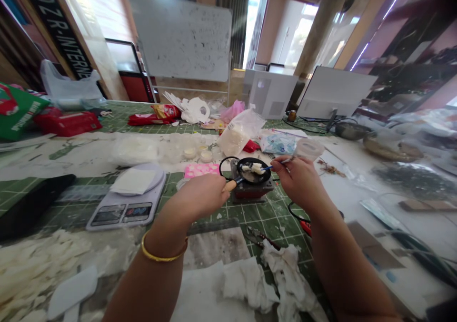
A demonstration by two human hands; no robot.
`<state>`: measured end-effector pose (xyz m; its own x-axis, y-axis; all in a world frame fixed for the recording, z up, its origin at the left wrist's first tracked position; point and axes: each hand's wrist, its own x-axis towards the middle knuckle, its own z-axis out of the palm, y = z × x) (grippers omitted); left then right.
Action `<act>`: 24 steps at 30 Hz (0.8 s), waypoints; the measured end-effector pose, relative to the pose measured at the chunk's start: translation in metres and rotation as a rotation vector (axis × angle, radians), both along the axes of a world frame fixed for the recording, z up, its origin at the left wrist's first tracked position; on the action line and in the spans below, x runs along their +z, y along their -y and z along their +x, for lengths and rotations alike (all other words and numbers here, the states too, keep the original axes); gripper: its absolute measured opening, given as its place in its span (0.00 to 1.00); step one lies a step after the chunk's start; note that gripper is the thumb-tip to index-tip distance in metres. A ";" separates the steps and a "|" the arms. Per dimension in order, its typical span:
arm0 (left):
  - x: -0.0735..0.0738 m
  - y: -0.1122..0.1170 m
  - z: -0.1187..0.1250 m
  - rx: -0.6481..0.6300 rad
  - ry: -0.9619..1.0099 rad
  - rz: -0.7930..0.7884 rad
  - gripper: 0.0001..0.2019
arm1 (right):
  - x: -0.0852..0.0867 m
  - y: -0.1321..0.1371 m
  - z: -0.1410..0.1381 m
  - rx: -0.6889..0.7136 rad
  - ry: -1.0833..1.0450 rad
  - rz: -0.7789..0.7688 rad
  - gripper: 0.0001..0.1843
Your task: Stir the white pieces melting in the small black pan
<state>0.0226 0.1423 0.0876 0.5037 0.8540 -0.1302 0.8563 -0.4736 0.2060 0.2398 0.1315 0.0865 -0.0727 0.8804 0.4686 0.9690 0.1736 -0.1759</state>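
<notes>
A long table (257,211), topped partly by a green gridded cutting mat, fills most of what I see, with a smudged whiteboard (182,36) standing behind it and a monitor (335,93), its back to us, at the far edge on the right. On the near left lies a pale kitchen scale (128,203) with a white sheet on its round plate, and crumpled tissue (285,269) is heaped nearest the person. Beyond that, about the middle of the mat, stands a compact electric heater (252,192), dark on top and reddish below, and over it is a small black pan (264,175), though I can't tell whether its base touches. The person's left hand (200,196) is closed round the pan's wooden handle, while the right hand (300,179), across from it, has its fingers drawn together in a pinch. Just left of the heater lies a pink mould (202,170) with pale shapes in it, and a gold bangle (162,258) circles the left wrist. The right fingertips grip a slim blue stick (267,168), its far end reaching into the pan against soft-looking white lumps (256,168)
</notes>
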 end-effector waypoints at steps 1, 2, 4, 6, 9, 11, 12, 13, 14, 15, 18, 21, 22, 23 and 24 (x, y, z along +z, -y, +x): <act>0.000 0.000 0.000 -0.002 0.002 0.001 0.23 | 0.000 0.000 0.000 0.003 -0.001 0.000 0.15; 0.000 0.000 0.001 -0.001 0.003 0.003 0.24 | -0.001 -0.001 0.000 0.004 -0.004 0.002 0.15; 0.001 0.000 0.001 -0.002 0.003 -0.001 0.24 | -0.001 -0.002 0.000 0.006 -0.009 0.009 0.15; 0.001 0.001 0.001 -0.003 0.002 -0.006 0.24 | -0.002 -0.004 0.001 0.008 -0.003 0.004 0.15; 0.001 0.001 0.001 0.003 0.010 -0.011 0.24 | -0.003 -0.005 0.001 0.008 0.016 -0.025 0.16; 0.001 0.001 0.000 0.002 0.018 -0.008 0.24 | -0.003 -0.003 0.000 0.019 0.016 -0.038 0.16; 0.001 0.000 0.000 0.000 0.021 -0.009 0.24 | -0.002 -0.002 -0.001 0.038 0.004 -0.040 0.16; 0.001 0.000 0.000 -0.001 0.022 -0.010 0.24 | -0.001 0.000 -0.001 0.068 -0.018 -0.040 0.16; 0.001 0.000 0.000 0.001 0.021 -0.012 0.25 | -0.001 0.001 -0.002 0.100 -0.049 -0.032 0.16; 0.001 0.000 0.000 0.004 0.019 -0.013 0.25 | -0.001 0.002 -0.002 0.124 -0.083 -0.012 0.15; 0.002 0.000 0.002 0.016 0.007 -0.006 0.23 | -0.001 0.001 -0.002 0.121 -0.140 0.071 0.14; 0.003 -0.001 0.004 0.025 -0.008 -0.016 0.19 | -0.002 -0.002 -0.001 0.121 -0.095 0.021 0.13; 0.003 -0.002 0.005 0.029 -0.014 -0.025 0.18 | -0.002 -0.002 0.000 0.135 -0.085 -0.009 0.14; 0.002 -0.003 0.005 0.029 -0.017 -0.035 0.18 | -0.002 -0.001 -0.001 0.149 -0.088 -0.026 0.14; 0.001 -0.004 0.005 0.028 -0.019 -0.042 0.18 | -0.002 -0.001 -0.001 0.158 -0.101 -0.022 0.14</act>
<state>0.0278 0.1466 0.0881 0.4771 0.8611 -0.1759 0.8729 -0.4409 0.2091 0.2390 0.1322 0.0841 -0.1643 0.8721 0.4610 0.9074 0.3169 -0.2760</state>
